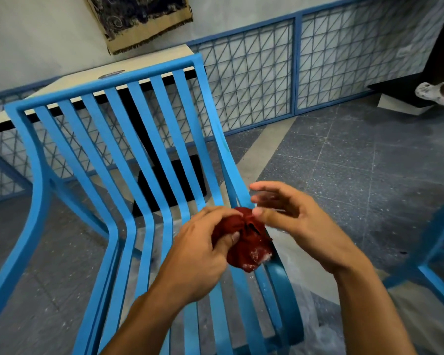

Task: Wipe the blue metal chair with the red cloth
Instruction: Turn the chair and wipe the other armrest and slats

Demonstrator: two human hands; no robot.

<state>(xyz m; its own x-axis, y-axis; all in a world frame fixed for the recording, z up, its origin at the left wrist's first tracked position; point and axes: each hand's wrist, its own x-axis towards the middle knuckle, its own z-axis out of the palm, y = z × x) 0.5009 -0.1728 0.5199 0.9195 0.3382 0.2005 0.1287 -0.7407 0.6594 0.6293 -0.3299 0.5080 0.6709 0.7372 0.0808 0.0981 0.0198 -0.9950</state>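
Note:
A blue metal chair (128, 160) with slatted back and seat fills the left and middle of the head view. Over the right side of its seat my left hand (203, 249) grips a bunched red cloth (246, 242), fingers and thumb curled round its top. White residue clings to the cloth's lower end. My right hand (292, 219) hovers just right of the cloth with its fingers stretched out straight; a fingertip is at the cloth's upper edge, and I cannot tell whether it touches.
A pale table (92, 80) stands behind the chair. A blue mesh fence (267, 73) runs along the wall. Part of a second blue chair (438, 254) shows at the right edge. A person's foot in a white shoe (436, 93) is at the far right.

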